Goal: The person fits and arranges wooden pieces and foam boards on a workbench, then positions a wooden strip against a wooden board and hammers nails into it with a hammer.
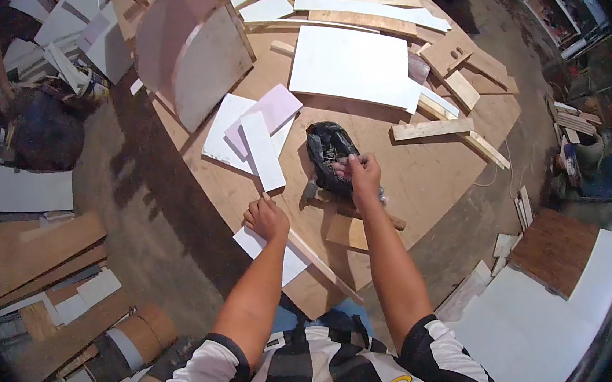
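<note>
My right hand (364, 178) is at the right edge of a black plastic bag (322, 141) holding what look like small nails. Its fingers are bent together, and what they hold, if anything, is too small to name. My left hand (266, 217) has curled fingers beside the lower end of a narrow white strip (263, 151); whether it holds something small is unclear. Under its wrist lies a white sheet (254, 243), with a thin wooden strip (322, 264) next to it. Below the bag are a hammer-like tool (311, 190) and a wooden block (346, 232).
The plywood table (423, 187) carries a large white panel (353, 65), a curved box-like piece (198, 61) at the back left and wooden pieces (433, 129) at the right. Boards (39, 253) lie on the floor at the left, and a white sheet (532, 324) at the lower right.
</note>
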A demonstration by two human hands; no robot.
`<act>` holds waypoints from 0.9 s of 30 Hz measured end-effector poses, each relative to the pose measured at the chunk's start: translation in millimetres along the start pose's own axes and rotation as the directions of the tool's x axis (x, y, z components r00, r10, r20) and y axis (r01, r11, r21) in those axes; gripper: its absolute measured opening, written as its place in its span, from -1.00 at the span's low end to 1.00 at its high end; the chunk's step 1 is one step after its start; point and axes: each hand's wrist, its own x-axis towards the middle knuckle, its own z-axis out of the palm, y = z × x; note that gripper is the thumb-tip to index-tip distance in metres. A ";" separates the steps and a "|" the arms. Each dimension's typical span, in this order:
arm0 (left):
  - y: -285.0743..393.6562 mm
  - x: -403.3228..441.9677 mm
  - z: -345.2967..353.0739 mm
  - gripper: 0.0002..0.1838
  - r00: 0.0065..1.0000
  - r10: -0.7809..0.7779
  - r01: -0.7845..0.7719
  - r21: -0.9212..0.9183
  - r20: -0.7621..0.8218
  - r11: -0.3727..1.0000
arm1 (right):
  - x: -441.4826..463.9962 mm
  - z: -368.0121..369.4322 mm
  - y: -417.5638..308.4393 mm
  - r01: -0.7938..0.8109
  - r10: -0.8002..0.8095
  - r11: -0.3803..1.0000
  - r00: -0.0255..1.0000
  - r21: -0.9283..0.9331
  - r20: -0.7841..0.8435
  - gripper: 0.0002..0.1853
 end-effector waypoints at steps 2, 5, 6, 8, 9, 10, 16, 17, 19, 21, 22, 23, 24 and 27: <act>-2.6 -0.6 3.5 -0.60 1.000 0.005 -0.005 0.027 0.004 1.000 | -13.9 -0.5 -6.6 -0.025 0.025 1.000 1.000 0.003 -0.018 -0.84; -6.3 2.7 9.3 -0.61 1.000 0.007 -0.007 0.010 0.014 1.000 | -29.5 -2.0 -15.2 -0.057 0.057 0.998 0.998 -0.003 -0.022 -0.83; -5.6 2.4 6.7 -0.61 1.000 0.004 -0.003 -0.029 0.029 1.000 | -36.5 -1.7 -18.5 -0.071 0.071 0.997 0.997 -0.014 -0.015 -0.82; -2.7 1.0 3.5 -0.61 1.000 0.019 -0.018 -0.055 0.002 0.998 | -49.8 -0.1 -23.6 -0.087 0.087 0.996 0.996 -0.030 -0.022 -0.81; -2.6 -1.7 0.7 -0.61 0.999 0.025 -0.026 -0.073 -0.022 0.997 | -59.7 1.6 -28.9 -0.115 0.113 0.992 0.993 -0.047 -0.028 -0.80; -2.3 -2.5 -1.0 -0.61 0.999 0.032 -0.033 -0.073 -0.007 0.997 | -68.8 3.7 -33.1 -0.118 0.116 0.992 0.992 -0.049 -0.044 -0.80; -5.7 0.6 4.4 -0.55 0.999 0.047 -0.048 -0.039 -0.011 0.998 | -117.6 21.1 -51.8 -0.099 0.106 0.991 0.992 0.089 -0.069 -0.78; -4.8 1.3 4.1 -0.55 0.998 0.057 -0.057 -0.047 -0.006 0.997 | -122.8 21.2 -52.3 -0.090 0.098 0.992 0.992 0.089 -0.080 -0.78; -4.1 2.3 1.8 -0.52 1.000 0.026 -0.025 -0.053 0.017 0.998 | -134.5 21.9 -53.8 -0.078 0.085 0.993 0.993 0.086 -0.087 -0.77; -3.4 2.6 -1.5 -0.49 0.998 0.035 -0.033 -0.042 0.043 0.999 | -147.3 26.0 -56.6 -0.064 0.074 0.994 0.992 0.093 -0.107 -0.77; -3.0 3.0 -3.7 -0.47 0.997 0.034 -0.033 -0.025 0.063 0.999 | -153.7 27.5 -58.0 -0.057 0.069 0.993 0.991 0.100 -0.116 -0.77; -1.9 4.0 -5.6 -0.47 0.997 0.043 -0.041 -0.031 0.065 0.999 | -157.3 25.6 -55.0 -0.049 0.061 0.994 0.991 0.101 -0.123 -0.77; -0.7 5.0 -8.4 -0.44 0.994 0.023 -0.019 -0.038 0.108 0.999 | -161.1 24.2 -51.5 -0.014 0.023 0.996 0.994 0.090 -0.103 -0.77; -1.2 9.6 -19.4 -0.34 0.973 0.010 0.005 -0.062 0.229 0.998 | -173.9 24.0 -44.0 0.036 -0.029 0.997 0.994 0.070 -0.104 -0.75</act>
